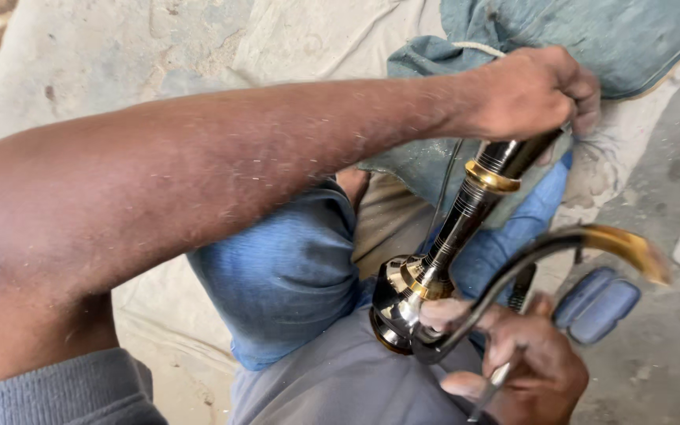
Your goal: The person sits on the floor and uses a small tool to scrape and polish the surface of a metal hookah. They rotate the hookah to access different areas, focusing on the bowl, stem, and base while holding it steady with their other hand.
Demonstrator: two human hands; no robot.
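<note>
While the left hand [533,90] reaches across the lap and clenches around the upper end of a polished dark metal stem [458,224] with brass rings, the stem slants down to its flared base above the knees; right hand [525,358] grasps a curved dark metal piece [545,248] with a yellowish tip, thumb touching the flared base, a thin tool between its fingers; blue jeans [285,275] beneath; blue-grey cloth [592,31] on pale ground sheet [198,39]; blue sandal [596,303] at right.
</note>
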